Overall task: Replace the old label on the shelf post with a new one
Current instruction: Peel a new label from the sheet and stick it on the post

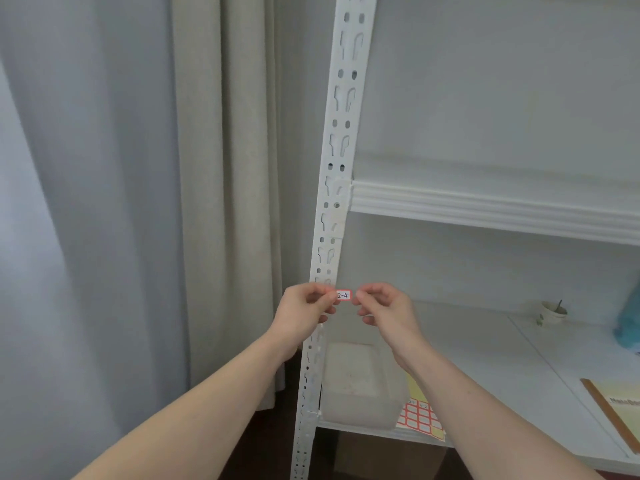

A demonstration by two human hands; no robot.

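Your left hand [304,303] and right hand [382,306] pinch the red-bordered label [343,295] by its ends, right in front of the shelf post [332,188]; your left fingertips hide its first character.

lower shelf [485,344] | on it: translucent box [360,386], label sheet [420,417], paper cup [553,311], booklet [620,407]

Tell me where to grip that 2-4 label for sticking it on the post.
Pinch the label by its two short ends, from left and right, as the left hand and right hand do. It is a small flat strip held level before the shelf post; that leaves its writing visible.
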